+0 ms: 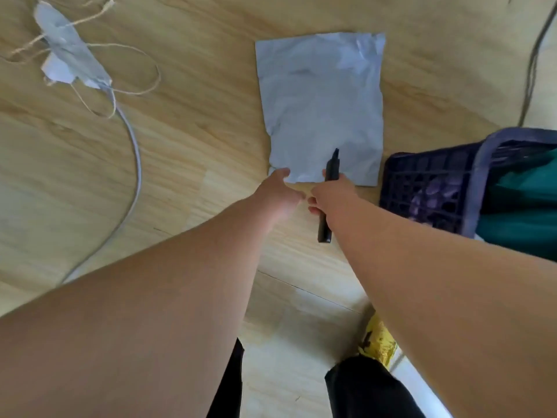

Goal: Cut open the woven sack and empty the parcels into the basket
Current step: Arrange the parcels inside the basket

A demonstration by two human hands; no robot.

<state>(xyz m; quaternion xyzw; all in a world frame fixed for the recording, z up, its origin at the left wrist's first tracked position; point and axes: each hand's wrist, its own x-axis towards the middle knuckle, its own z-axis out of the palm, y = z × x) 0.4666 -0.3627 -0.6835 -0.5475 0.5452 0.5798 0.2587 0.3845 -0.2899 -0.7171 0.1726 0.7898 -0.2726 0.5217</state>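
Observation:
A flat grey parcel bag lies on the wooden floor in front of me. My left hand reaches to its near left corner and touches the edge there; whether the fingers pinch it cannot be made out. My right hand grips a black cutter, whose tip points away from me over the parcel's near edge. A dark purple lattice basket stands to the right of the parcel, with green material inside it.
A crumpled grey scrap tangled with jute twine and a pale strap lies at the far left. A dark cable runs along the far right. A yellow item sits by my legs.

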